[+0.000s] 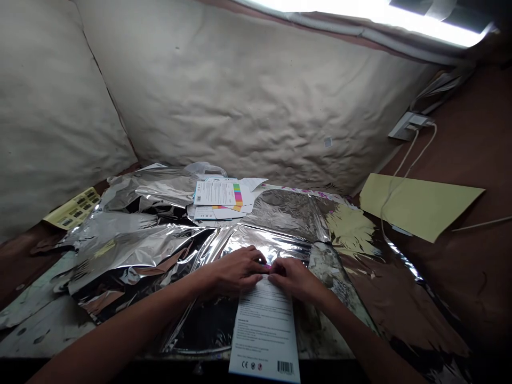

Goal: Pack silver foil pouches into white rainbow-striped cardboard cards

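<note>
**White carton held on silver foil**
Its top edge is pinched by the left hand and the right hand, both closed; it is lying flat.

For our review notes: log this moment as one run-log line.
hands: left hand, right hand at top edge | item: white barcoded package | under: crinkled silver foil

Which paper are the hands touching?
The white printed card with a barcode, under the left hand and right hand; the other white sheets, one rainbow-striped, lie farther off among crumpled silver foil.
</note>
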`<action>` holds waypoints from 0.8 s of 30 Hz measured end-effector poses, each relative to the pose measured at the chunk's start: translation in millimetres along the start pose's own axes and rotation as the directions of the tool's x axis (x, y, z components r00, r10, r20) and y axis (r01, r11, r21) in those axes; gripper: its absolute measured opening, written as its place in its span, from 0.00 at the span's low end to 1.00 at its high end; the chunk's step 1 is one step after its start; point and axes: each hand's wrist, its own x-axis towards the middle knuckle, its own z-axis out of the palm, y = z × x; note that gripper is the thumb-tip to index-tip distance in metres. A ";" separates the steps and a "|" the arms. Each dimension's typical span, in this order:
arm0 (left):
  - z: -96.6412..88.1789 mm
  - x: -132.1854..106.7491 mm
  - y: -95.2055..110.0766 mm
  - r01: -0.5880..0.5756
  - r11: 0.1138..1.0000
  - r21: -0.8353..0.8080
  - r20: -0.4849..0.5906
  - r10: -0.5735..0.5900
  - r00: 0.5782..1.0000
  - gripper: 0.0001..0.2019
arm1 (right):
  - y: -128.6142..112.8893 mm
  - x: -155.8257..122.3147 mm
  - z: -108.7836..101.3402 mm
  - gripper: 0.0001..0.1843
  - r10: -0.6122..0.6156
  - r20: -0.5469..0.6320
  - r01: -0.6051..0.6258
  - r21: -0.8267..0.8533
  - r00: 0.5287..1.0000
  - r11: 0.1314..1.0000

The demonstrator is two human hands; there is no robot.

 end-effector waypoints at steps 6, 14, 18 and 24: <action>10.5 -0.5 1.3 0.225 0.973 0.052 -0.124 -0.217 0.968 0.23 | 9.2 -2.3 13.7 0.15 0.021 -0.250 -0.060 -0.150 0.968 0.987; 7.3 1.1 -2.1 0.426 0.872 -0.243 -0.070 -0.454 0.888 0.19 | 16.5 -4.4 18.7 0.19 0.083 -0.232 -0.059 0.111 0.969 0.992; 0.7 1.3 -3.2 0.454 0.618 -0.642 0.033 -0.569 0.821 0.25 | 15.3 5.9 7.1 0.15 0.169 -0.070 -0.116 0.471 0.983 0.874; 0.0 4.7 -2.6 0.147 0.062 -0.987 0.078 -0.616 0.784 0.23 | 8.3 20.8 0.5 0.19 0.199 0.007 -0.111 0.850 0.980 0.515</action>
